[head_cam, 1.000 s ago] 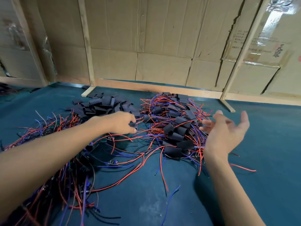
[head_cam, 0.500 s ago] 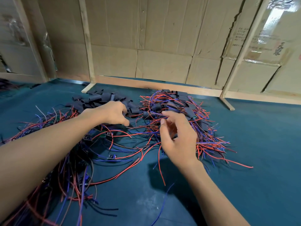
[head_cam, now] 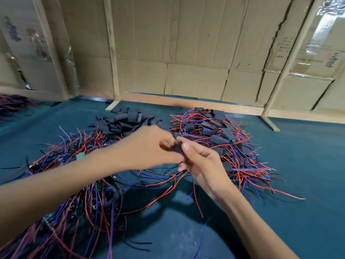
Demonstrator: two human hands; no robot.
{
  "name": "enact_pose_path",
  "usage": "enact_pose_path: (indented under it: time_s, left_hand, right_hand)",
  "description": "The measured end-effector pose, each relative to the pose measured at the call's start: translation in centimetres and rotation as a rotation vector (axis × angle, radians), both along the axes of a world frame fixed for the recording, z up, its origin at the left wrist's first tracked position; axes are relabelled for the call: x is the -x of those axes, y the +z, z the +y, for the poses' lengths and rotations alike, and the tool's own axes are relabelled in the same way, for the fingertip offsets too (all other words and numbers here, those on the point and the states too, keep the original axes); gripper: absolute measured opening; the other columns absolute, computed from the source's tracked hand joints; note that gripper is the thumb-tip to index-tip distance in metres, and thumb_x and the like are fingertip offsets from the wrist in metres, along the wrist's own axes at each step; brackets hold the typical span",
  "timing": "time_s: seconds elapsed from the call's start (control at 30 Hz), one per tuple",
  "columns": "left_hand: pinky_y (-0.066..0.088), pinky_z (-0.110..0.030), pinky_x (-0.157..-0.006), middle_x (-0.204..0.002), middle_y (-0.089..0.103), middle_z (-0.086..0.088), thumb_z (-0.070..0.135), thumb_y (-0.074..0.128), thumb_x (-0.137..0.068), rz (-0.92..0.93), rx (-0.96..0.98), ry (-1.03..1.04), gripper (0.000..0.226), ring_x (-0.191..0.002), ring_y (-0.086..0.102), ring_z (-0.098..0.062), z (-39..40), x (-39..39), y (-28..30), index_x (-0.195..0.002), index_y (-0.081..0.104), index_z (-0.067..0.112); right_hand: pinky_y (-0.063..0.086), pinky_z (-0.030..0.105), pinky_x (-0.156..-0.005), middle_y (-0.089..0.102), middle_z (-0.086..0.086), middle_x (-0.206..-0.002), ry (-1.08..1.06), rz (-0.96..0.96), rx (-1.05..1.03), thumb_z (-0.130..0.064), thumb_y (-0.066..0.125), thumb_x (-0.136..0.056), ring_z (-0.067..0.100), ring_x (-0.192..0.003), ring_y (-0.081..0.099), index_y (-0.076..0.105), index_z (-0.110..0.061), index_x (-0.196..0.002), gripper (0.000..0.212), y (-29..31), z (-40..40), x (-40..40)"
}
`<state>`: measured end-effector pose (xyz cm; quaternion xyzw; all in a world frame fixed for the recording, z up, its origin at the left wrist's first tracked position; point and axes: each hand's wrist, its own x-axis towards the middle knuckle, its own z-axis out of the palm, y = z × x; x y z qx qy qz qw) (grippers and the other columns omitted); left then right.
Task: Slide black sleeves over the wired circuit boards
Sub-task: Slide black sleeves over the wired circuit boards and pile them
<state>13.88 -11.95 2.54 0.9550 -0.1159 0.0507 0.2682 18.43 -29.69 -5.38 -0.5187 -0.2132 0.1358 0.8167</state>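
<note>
Hands have come together since half a second ago: the left hand, which was then over the loose sleeves, now meets the right hand above the middle of the tabletop. Both pinch one black sleeve between them, the right thumb lying on its side; it is blurred, and I cannot tell whether a board is already inside. Red and blue wires hang down from the hands toward 6 o'clock.

At 12 o'clock from the hands lies the pile of loose sleeves. At 2 o'clock is the heap of finished boards, already covered in black. From 9 to 7 o'clock spreads the heap of bare wired boards.

The tabletop is dark teal. Behind it stand cardboard walls held by wooden slats.
</note>
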Motion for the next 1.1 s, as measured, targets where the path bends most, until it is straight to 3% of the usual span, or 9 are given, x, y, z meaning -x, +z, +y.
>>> enact_pose_path:
  time_s: [0.1, 0.2, 0.3, 0.37, 0.43, 0.5, 0.6, 0.83, 1.1]
  left_hand:
    - [0.055, -0.034, -0.083, -0.083, 0.073, 0.017, 0.056, 0.081, -0.067, -0.033, 0.112, 0.051, 0.031, -0.085, 0.069, -0.002, -0.5, 1.2, -1.5, -0.085, 0.071, 0.033]
    - [0.054, -0.030, -0.088, -0.085, 0.074, 0.020, 0.044, 0.086, -0.070, -0.032, 0.263, 0.041, 0.026, -0.084, 0.068, 0.007, 0.2, 1.2, -2.2, -0.090, 0.075, 0.032]
    - [0.054, -0.028, -0.089, -0.086, 0.074, 0.022, 0.054, 0.084, -0.066, -0.023, 0.284, 0.009, 0.033, -0.085, 0.067, 0.009, 0.3, 1.2, -2.7, -0.090, 0.074, 0.034]
    - [0.054, -0.025, -0.084, -0.086, 0.073, 0.022, 0.071, 0.077, -0.057, 0.026, 0.158, 0.030, 0.050, -0.083, 0.066, 0.009, 0.7, 1.0, -3.0, -0.090, 0.068, 0.035]
    - [0.051, -0.025, -0.078, -0.088, 0.069, 0.020, 0.076, 0.073, -0.060, 0.112, -0.188, 0.004, 0.058, -0.082, 0.062, 0.003, 1.6, 0.6, -3.3, -0.096, 0.062, 0.032]
    - [0.049, -0.029, -0.078, -0.094, 0.066, 0.014, 0.066, 0.073, -0.074, 0.234, -0.513, -0.048, 0.049, -0.088, 0.061, -0.011, 2.4, 0.3, -4.0, -0.100, 0.062, 0.026]
    - [0.050, -0.030, -0.077, -0.102, 0.069, 0.000, 0.046, 0.071, -0.086, 0.309, -0.628, -0.083, 0.035, -0.095, 0.062, -0.022, 3.0, 0.1, -5.0, -0.102, 0.066, 0.015]
    - [0.037, -0.011, -0.048, -0.072, 0.069, 0.017, 0.052, 0.083, -0.073, 0.473, -0.474, -0.135, 0.034, -0.050, 0.053, 0.004, 3.9, -1.0, -2.9, -0.098, 0.075, 0.030]
    - [0.051, -0.032, -0.070, -0.077, 0.074, 0.005, 0.045, 0.081, -0.078, 0.207, -0.017, -0.125, 0.014, -0.070, 0.065, -0.027, 5.0, -3.0, 1.8, -0.087, 0.075, 0.036]
  right_hand:
    - [0.058, 0.029, -0.073, 0.074, 0.015, -0.113, 0.103, -0.018, -0.018, -0.021, 0.076, -0.079, 0.021, -0.090, 0.072, 0.077, -0.004, -0.110, 0.035, -0.1, -0.1, 0.3]
    - [0.059, 0.027, -0.071, 0.076, 0.008, -0.099, 0.179, 0.002, -0.022, -0.015, 0.076, -0.078, 0.017, -0.082, 0.072, 0.077, -0.007, -0.111, 0.034, 0.2, -0.4, 0.1]
    - [0.058, 0.025, -0.064, 0.073, 0.001, -0.085, 0.185, -0.003, 0.030, -0.014, 0.079, -0.075, 0.014, -0.071, 0.067, 0.079, -0.011, -0.107, 0.032, 0.2, -0.6, -0.1]
    - [0.057, 0.026, -0.061, 0.072, 0.002, -0.084, 0.114, -0.015, 0.080, -0.016, 0.083, -0.073, 0.013, -0.068, 0.065, 0.080, -0.013, -0.101, 0.028, 0.1, -0.5, -0.1]
    - [0.056, 0.026, -0.058, 0.073, 0.007, -0.092, 0.019, -0.002, 0.089, -0.020, 0.087, -0.070, 0.014, -0.068, 0.063, 0.080, -0.012, -0.101, 0.033, 0.1, -0.5, -0.3]
    - [0.052, 0.026, -0.056, 0.072, 0.018, -0.103, -0.066, 0.041, 0.052, -0.027, 0.085, -0.069, 0.017, -0.069, 0.060, 0.077, -0.008, -0.104, 0.040, 0.2, -0.8, -0.6]
    - [0.052, 0.026, -0.057, 0.070, 0.020, -0.105, -0.127, 0.097, -0.011, -0.028, 0.080, -0.073, 0.018, -0.068, 0.061, 0.077, -0.009, -0.098, 0.032, 0.4, -1.6, -1.0]
    - [0.054, 0.028, -0.062, 0.068, 0.016, -0.099, -0.189, 0.137, -0.073, -0.030, 0.079, -0.075, 0.020, -0.071, 0.060, 0.075, -0.009, -0.097, 0.030, 0.5, -2.3, -1.5]
    - [0.057, 0.033, -0.079, 0.071, 0.014, -0.105, -0.262, 0.143, -0.204, -0.030, 0.072, -0.082, 0.023, -0.083, 0.062, 0.076, -0.013, -0.098, 0.024, 0.9, -3.3, -2.1]
